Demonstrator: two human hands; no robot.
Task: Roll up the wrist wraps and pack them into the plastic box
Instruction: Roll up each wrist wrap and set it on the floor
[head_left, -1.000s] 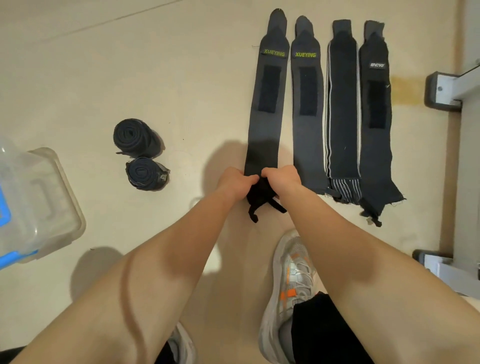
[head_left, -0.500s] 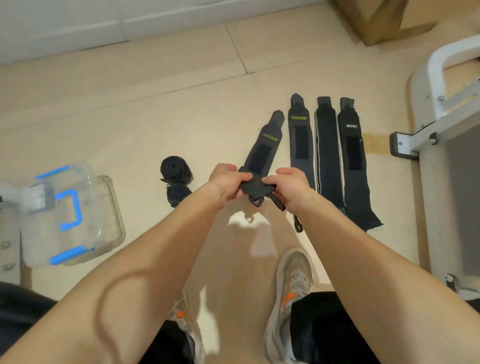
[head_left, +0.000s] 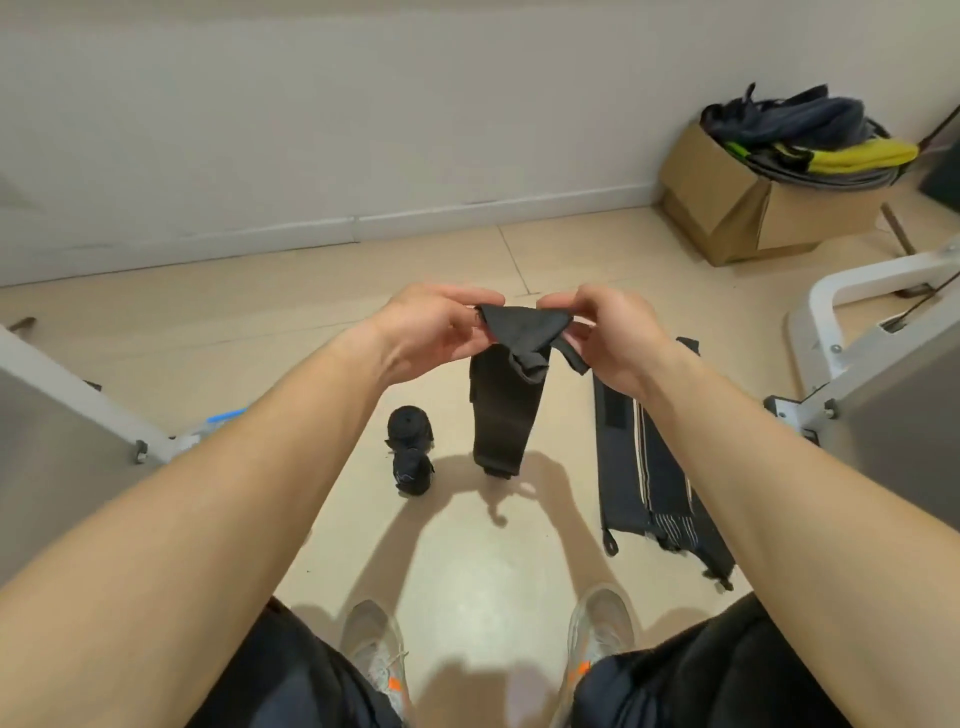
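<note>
Wrist wrap (head_left: 503, 410) is held in the air in front of the person, above the floor. Long axis runs near vertical: top edge up at the hands, free end hanging down toward the floor (head_left: 467, 551), tilted slightly left. A thin loop dangles off the top right corner.

Left hand (head_left: 436, 330): fingers clamped on the wrap's top left corner, thumb against fingertips. Right hand (head_left: 618, 338): fingers pinched on the top right corner.

Two rolled wraps (head_left: 410, 447) sit on the floor touching each other, left of the hanging one. Flat wraps (head_left: 644, 467) lie side by side to the right, long axes pointing away from the person.

A blue scrap of the plastic box (head_left: 226, 417) shows past the left forearm.

Floor is pale beige tile, with a white wall (head_left: 311, 130) behind. A cardboard box (head_left: 737, 208) stuffed with fabric stands in the far right corner. A white metal frame (head_left: 852, 291) is at right. Grey shoes (head_left: 374, 644) are below.
</note>
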